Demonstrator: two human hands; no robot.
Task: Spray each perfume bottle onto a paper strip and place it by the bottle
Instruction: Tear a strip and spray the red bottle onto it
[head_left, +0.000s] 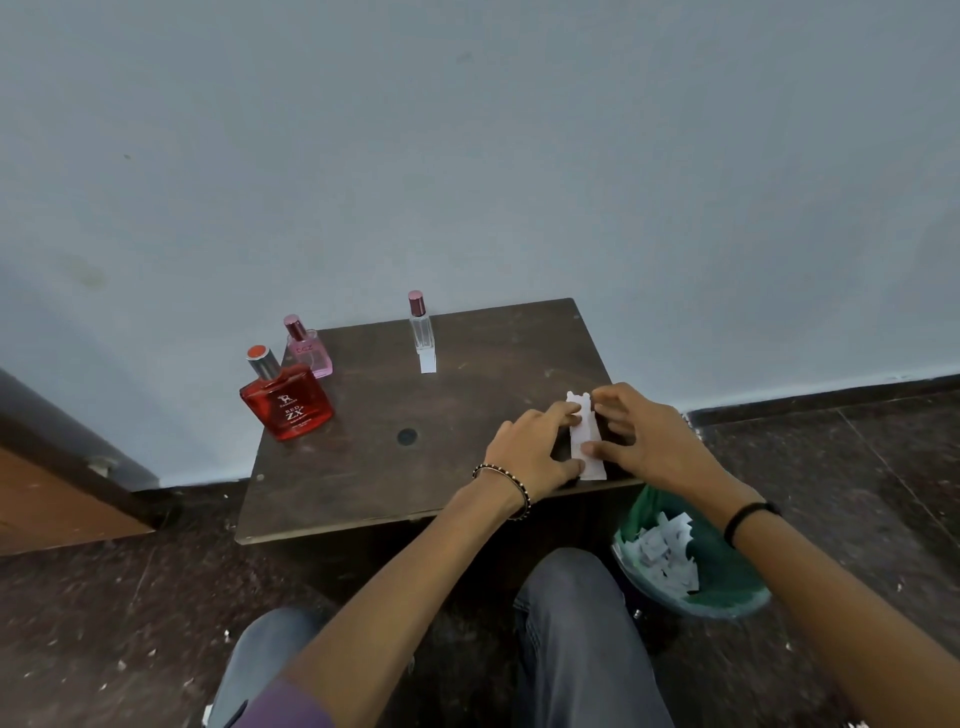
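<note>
Red bottle (288, 405) and pink bottle (309, 356) stand far left on the counter (415, 467), no strip beside them. At the near right edge, the left hand (530, 449) presses loosely bent fingers on the paper strips (584, 436). The right hand (649, 436) pinches them. Stuck sheets might lift together, or a nudge could tip the stack off.

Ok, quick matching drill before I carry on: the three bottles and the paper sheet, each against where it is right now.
1 red bottle
2 pink bottle
3 clear bottle
4 paper sheet

A touched by left hand and right hand
B far edge, paper strip in front of it
C left edge of the table, nearest bottle
D far left corner, behind another bottle

Pairs: 1-C, 2-D, 3-B, 4-A
</note>
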